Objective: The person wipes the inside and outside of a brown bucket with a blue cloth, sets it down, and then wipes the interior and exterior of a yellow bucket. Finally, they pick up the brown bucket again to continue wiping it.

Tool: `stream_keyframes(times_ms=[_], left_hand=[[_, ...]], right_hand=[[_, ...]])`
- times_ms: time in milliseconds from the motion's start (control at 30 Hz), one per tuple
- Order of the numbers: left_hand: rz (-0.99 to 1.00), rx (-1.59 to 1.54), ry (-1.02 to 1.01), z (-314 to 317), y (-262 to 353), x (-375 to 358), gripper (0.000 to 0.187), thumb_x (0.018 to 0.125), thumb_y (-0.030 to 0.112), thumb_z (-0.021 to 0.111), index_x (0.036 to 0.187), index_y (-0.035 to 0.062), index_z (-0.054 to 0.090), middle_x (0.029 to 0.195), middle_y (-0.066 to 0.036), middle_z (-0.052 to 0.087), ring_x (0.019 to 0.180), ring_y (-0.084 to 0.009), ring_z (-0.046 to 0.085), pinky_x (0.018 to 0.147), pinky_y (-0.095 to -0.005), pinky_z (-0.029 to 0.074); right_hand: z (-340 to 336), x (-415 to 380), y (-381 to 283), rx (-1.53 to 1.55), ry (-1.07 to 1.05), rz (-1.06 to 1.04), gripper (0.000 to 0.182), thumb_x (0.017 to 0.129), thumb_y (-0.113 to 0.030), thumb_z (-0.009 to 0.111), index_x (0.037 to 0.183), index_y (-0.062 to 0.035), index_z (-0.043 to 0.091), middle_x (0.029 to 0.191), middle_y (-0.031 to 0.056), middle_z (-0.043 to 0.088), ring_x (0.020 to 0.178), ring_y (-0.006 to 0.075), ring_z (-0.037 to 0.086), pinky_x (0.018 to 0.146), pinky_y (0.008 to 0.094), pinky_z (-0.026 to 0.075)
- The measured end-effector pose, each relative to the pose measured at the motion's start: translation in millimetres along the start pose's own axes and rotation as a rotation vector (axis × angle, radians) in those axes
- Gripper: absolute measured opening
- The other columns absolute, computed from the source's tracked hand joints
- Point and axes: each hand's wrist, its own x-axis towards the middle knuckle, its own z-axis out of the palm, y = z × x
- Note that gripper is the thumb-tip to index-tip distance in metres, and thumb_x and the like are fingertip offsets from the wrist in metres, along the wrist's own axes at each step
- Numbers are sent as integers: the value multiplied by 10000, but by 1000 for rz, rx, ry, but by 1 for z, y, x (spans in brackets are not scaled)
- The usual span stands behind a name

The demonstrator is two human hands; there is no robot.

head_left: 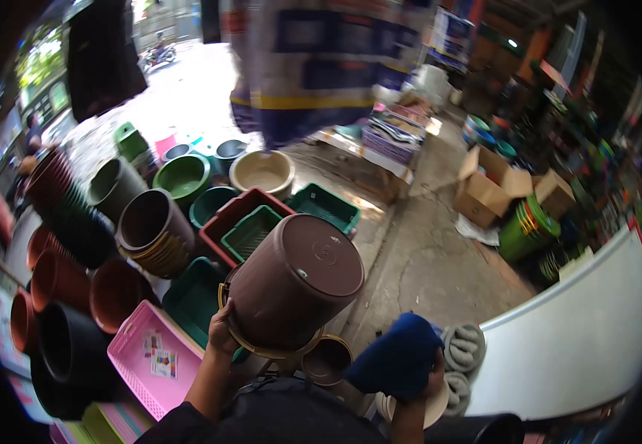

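My left hand (221, 331) is closed on the rim of a dark brown plastic bucket (284, 277), near its yellowish handle. The bucket is tilted with its round base facing up and away from me, so its inside is hidden. In my right hand (433, 379) is a bunched dark blue cloth (399, 355), which covers most of the fingers. Below the held bucket stands another brown bucket (327, 360). Grey coiled rolls (464, 348) lie just right of my right hand.
Stacked tubs crowd the left, with a pink basket (154, 359), a red tray (214, 233) and a green basin (182, 176). A printed sheet (321, 66) hangs ahead. Cardboard boxes (487, 189) stand on the concrete floor (439, 251); a white panel (572, 333) curves at right.
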Motion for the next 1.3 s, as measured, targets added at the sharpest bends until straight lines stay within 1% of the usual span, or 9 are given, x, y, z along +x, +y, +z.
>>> stream_keyframes(times_ms=[267, 333, 400, 467, 600, 667, 767, 1000, 1300], left_hand=[[493, 225, 139, 39, 77, -44, 433, 958, 202, 547, 1326, 0, 437, 1261, -162, 567, 1143, -277, 574, 1005, -415, 451], [665, 408, 270, 66, 95, -57, 405, 942, 185, 584, 1283, 1, 466, 1184, -133, 602, 1062, -234, 602, 962, -376, 467], [779, 491, 299, 66, 119, -58, 388, 935, 174, 594, 1266, 6, 482, 1146, -125, 617, 1042, -227, 604, 937, -346, 466], [969, 999, 444, 70, 148, -59, 396, 931, 169, 590, 1273, 2, 482, 1125, -135, 621, 1047, -218, 592, 930, -333, 452], [1191, 1436, 600, 77, 202, -39, 326, 918, 163, 592, 1194, 6, 515, 1048, -171, 646, 991, -293, 636, 861, -363, 476], [1028, 1659, 669, 66, 230, -20, 248, 902, 144, 573, 1115, 27, 520, 950, -207, 659, 910, -404, 642, 769, -435, 500], [978, 1979, 688, 42, 271, 14, 207, 869, 98, 528, 1070, 50, 515, 886, -207, 661, 861, -446, 622, 708, -495, 506], [569, 2347, 769, -3, 323, 66, 305, 812, 75, 500, 1114, 97, 534, 931, -179, 672, 888, -365, 661, 755, -485, 524], [134, 2480, 562, -73, 338, 98, 297, 806, 208, 612, 1098, 159, 596, 952, -140, 681, 926, -330, 662, 766, -455, 531]], right_hand=[[-32, 33, 64, 76, -173, 172, 554, 858, -467, 508, 1231, -60, 545, 1247, 162, 567, 1132, 355, 537, 988, 513, 427], [-22, 37, 77, -115, 53, 118, 584, 793, -365, 561, 1274, -38, 514, 1255, 172, 562, 1091, 358, 565, 950, 511, 456], [-19, 52, 85, -144, -33, 179, 576, 771, -348, 578, 1247, -25, 537, 1225, 177, 576, 1064, 354, 574, 947, 506, 460], [-1, 48, 94, -204, -12, 228, 571, 765, -353, 582, 1221, -13, 545, 1182, 168, 588, 1044, 355, 577, 949, 506, 457], [-12, 68, 113, -279, -1, 288, 571, 763, -348, 582, 1224, -14, 542, 1180, 167, 587, 1046, 356, 575, 950, 507, 456], [-3, 71, 121, -310, 6, 317, 572, 761, -345, 581, 1226, -15, 539, 1179, 167, 586, 1047, 356, 574, 951, 507, 455], [4, 75, 132, -345, 17, 347, 572, 759, -340, 580, 1229, -16, 536, 1178, 167, 585, 1049, 357, 572, 952, 508, 454], [4, 82, 148, -395, 79, 382, 575, 755, -328, 578, 1236, -19, 527, 1175, 166, 582, 1054, 359, 569, 955, 510, 451], [-6, 79, 153, -417, 145, 374, 579, 749, -314, 576, 1245, -22, 517, 1171, 164, 578, 1060, 362, 564, 959, 512, 447]])
